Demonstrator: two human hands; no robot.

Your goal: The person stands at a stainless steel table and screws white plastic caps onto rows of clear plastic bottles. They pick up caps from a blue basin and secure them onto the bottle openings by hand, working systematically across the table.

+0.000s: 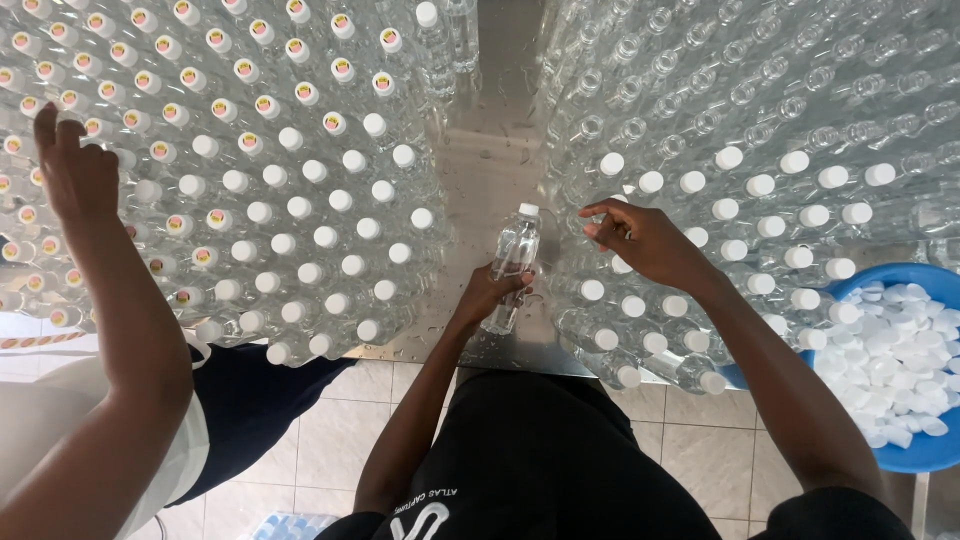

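Left hand point(490, 292) reaches forward, fingers wrapped round a capped clear water bottle point(513, 262), tilted over the steel worktop point(480, 180). Right hand point(640, 238) hovers palm-down over capped bottles point(700, 250), fingers loosely curled, holding nothing.

Round yellow-red cap stickers point(246, 70) crowd upper left.

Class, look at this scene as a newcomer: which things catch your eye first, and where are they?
First, the clear capped bottles packed across the metal table, left and right of a bare strip. In that strip the left hand grips one bottle, the right hand beside it. At the right edge, a blue tub holds white caps.
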